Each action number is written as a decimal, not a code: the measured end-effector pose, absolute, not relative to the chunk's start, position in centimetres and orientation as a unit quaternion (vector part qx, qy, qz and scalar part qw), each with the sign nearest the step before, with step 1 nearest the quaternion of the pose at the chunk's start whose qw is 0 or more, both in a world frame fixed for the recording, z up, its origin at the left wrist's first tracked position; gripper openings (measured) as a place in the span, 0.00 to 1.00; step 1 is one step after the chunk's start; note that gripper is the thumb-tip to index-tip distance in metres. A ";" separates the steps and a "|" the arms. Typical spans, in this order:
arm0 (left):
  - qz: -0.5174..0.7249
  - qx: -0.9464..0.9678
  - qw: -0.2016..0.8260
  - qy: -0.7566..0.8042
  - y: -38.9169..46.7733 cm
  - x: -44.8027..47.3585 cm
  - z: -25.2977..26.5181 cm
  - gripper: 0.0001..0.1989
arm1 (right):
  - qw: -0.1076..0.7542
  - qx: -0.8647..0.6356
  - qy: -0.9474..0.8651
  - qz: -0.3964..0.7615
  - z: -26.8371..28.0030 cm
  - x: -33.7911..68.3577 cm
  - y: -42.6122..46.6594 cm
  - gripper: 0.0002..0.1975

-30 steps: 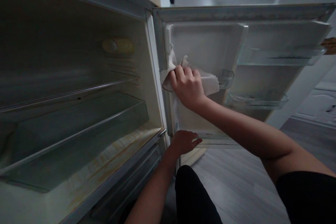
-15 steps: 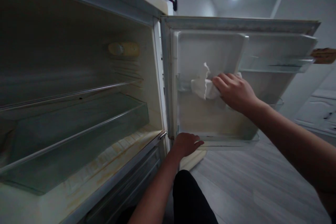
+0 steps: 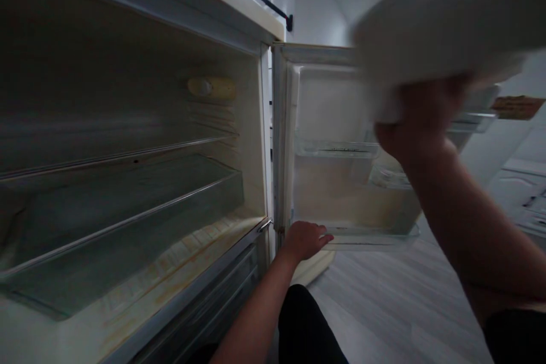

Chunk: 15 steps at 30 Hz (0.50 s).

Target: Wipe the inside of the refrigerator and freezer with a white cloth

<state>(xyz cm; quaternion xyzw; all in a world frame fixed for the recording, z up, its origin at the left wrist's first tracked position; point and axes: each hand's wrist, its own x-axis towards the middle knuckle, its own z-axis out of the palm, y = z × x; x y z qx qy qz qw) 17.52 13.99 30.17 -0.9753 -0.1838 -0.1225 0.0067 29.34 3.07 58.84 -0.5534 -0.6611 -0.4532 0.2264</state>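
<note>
My right hand (image 3: 426,114) is raised high in front of the opened refrigerator door (image 3: 333,193). It grips a white cloth (image 3: 443,23), blurred by motion and close to the camera, which hides the door's upper right part. Low at the hinge side, my left hand (image 3: 305,239) holds the bottom door shelf (image 3: 367,242), thumb out to the right and most fingers hidden. A clear plastic door rack (image 3: 336,149) spans the door's middle left, with another clear rack (image 3: 390,177) right of it.
On the left stands the stained refrigerator interior with a glass shelf (image 3: 183,145) and a clear drawer (image 3: 170,210). A metal hinge (image 3: 264,224) juts at the lower corner. My knee (image 3: 307,324) is below the door, over the grey floor (image 3: 375,296). White cabinets (image 3: 516,187) stand at right.
My right hand has lifted the white cloth from the door's middle rack, up and toward the camera, uncovering the rack. My left hand has stayed at the bottom shelf.
</note>
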 end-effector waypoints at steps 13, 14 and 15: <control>-0.134 -0.976 0.003 -0.171 14.1 16.8 30.3 0.26 | -0.010 -0.572 -0.695 -0.435 60.4 31.6 10.3 0.24; -0.132 -0.976 0.003 -0.172 14.1 16.7 30.4 0.26 | -0.008 -0.584 -0.678 -0.446 60.5 31.5 9.7 0.24; -0.130 -0.976 0.003 -0.173 14.1 16.7 30.4 0.26 | -0.005 -0.608 -0.653 -0.451 60.5 31.5 9.1 0.25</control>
